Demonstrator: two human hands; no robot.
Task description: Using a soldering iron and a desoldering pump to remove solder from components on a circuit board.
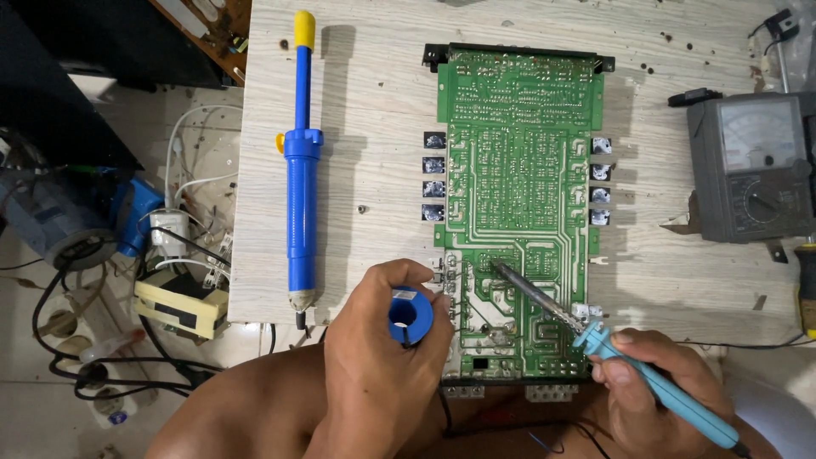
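A green circuit board [518, 170] lies solder side up on the pale wooden table [374, 110]. My left hand [387, 357] holds a small blue solder spool [410, 315] just left of the board's near edge, and a thin wire runs from it toward the board. My right hand [654, 399] grips a light blue soldering iron [629, 365]; its metal tip [500, 268] rests on the board's lower middle area.
A blue and yellow desoldering pump [300, 170] lies left of the board. A grey analog multimeter [748, 166] sits at the right edge. Off the table's left side are cables, a transformer [178, 306] and a power strip on the floor.
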